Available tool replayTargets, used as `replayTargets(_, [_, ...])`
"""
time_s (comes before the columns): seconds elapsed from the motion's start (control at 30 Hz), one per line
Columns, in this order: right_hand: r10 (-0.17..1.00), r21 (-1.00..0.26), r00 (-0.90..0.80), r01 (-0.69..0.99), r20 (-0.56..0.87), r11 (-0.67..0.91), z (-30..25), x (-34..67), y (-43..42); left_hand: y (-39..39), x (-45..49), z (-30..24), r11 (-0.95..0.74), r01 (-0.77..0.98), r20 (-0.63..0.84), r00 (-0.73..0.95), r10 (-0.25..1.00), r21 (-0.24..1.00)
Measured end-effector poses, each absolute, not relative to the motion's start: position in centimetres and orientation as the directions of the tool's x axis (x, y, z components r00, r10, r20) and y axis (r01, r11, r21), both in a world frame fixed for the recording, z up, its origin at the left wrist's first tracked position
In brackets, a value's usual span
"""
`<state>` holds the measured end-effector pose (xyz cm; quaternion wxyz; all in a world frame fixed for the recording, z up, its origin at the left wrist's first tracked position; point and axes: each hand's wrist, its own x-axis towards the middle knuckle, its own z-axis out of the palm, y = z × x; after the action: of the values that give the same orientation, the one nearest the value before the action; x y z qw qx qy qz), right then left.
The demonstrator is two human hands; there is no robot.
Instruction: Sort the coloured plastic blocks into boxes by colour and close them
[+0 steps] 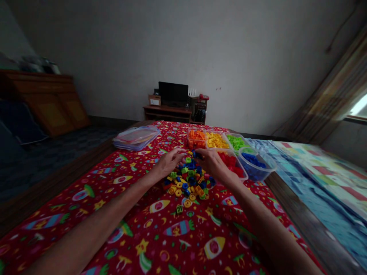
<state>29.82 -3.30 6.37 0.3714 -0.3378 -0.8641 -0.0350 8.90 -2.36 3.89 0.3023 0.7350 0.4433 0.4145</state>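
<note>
My left hand (pixel 169 162) and my right hand (pixel 209 165) reach over a heap of mixed plastic building blocks (pixel 186 181) in blue, yellow, green and red, with some yellow rings among them. A small blue block (pixel 197 155) is pinched in the fingertips of my right hand. My left fingers are extended just above the heap and show nothing in them. Right behind my hands stand clear compartment boxes of sorted orange blocks (pixel 196 139), yellow blocks (pixel 216 140), green blocks (pixel 235 142) and red blocks (pixel 229 162). A round clear bowl (pixel 254 165) holds blue blocks.
A red rocket-print cloth (pixel 120 198) covers the low table, whose wooden edges run along both sides. A stack of clear plastic lids (pixel 136 137) lies at the far left. A patterned quilt (pixel 315 179) lies to the right, beyond the table edge.
</note>
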Motion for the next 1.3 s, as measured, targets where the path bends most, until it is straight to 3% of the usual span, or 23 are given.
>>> replayTargets(0.13, [0.651, -0.180, -0.301, 0.806, 0.697, 0.564, 8.9, 35.6, -1.7, -2.5, 8.3, 4.4, -0.534, 0.642, 0.457, 0.304, 0.836, 0.550])
replayTargets(0.27, [0.783, -0.184, -0.013, 0.969, 0.622, 0.162, 10.9, 42.2, -1.2, -1.9, 7.9, 3.7, -0.594, 0.712, 0.419, 0.442, 0.793, 0.374])
replayTargets(0.4, [0.878, -0.152, 0.125, 0.986, 0.461, -0.060, 11.1, 46.7, -1.6, -1.2, 7.7, 2.7, -0.598, 0.722, 0.385, 0.472, 0.793, 0.347])
replayTargets(0.5, [0.846, -0.147, 0.168, 0.983, 0.507, -0.107, 11.3, 47.5, -2.1, -1.2, 7.6, 2.7, -0.585, 0.708, 0.381, 0.453, 0.806, 0.395])
replayTargets(0.6, [0.786, -0.182, 0.167, 0.981, 0.595, -0.071, 11.9, 45.8, -2.5, -1.6, 7.8, 3.4, -0.565, 0.695, 0.384, 0.423, 0.821, 0.445])
replayTargets(0.7, [0.796, -0.177, 0.058, 0.982, 0.603, 0.062, 12.2, 42.5, -2.7, -2.3, 8.0, 4.1, -0.535, 0.694, 0.370, 0.392, 0.842, 0.483])
replayTargets(0.9, [0.851, -0.072, -0.333, 0.917, 0.405, 0.393, 9.2, 34.4, -3.0, -2.4, 7.9, 4.4, -0.518, 0.722, 0.372, 0.373, 0.850, 0.459])
replayTargets(1.1, [0.706, -0.008, -0.634, 0.742, 0.316, 0.670, 4.4, 29.4, -3.4, -1.7, 7.7, 3.9, -0.560, 0.726, 0.429, 0.391, 0.814, 0.400])
replayTargets(1.2, [0.620, -0.004, -0.736, 0.643, 0.271, 0.766, 3.2, 28.7, -3.4, -1.7, 7.7, 3.9, -0.578, 0.715, 0.438, 0.406, 0.802, 0.394])
replayTargets(1.3, [0.651, -0.038, -0.731, 0.658, 0.204, 0.752, 3.1, 28.8, -3.3, -1.8, 7.6, 4.1, -0.590, 0.701, 0.432, 0.423, 0.796, 0.401])
